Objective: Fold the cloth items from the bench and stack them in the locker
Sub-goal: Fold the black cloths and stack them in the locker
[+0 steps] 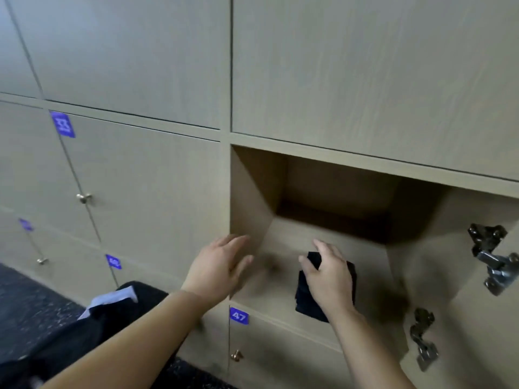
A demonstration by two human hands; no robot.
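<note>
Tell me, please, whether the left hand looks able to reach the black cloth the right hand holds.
Probably yes: the left hand is open at the locker mouth, with bare shelf between it and the black cloth; the right hand gripping it covers its top.

- A wall of pale beige, wood-grain closed locker doors [140,178] fills nearly the whole frame, divided by thin dark seams and plain rails of the same finish.
- Blue number labels sit at the upper left corners of the doors: a large one [63,124] at the left of the frame with blurred digits, a smaller one [113,261] below it, a faint one [25,224] at the far left, and one reading "47" [239,315] low in the centre.
- Small metal knobs stand on the doors: one [83,197] at left centre, one [42,260] lower left, and a coppery one [236,355] near the bottom centre.
- A dark, speckled floor [25,299] shows in the lower left corner.
- The light is soft and even.
</note>
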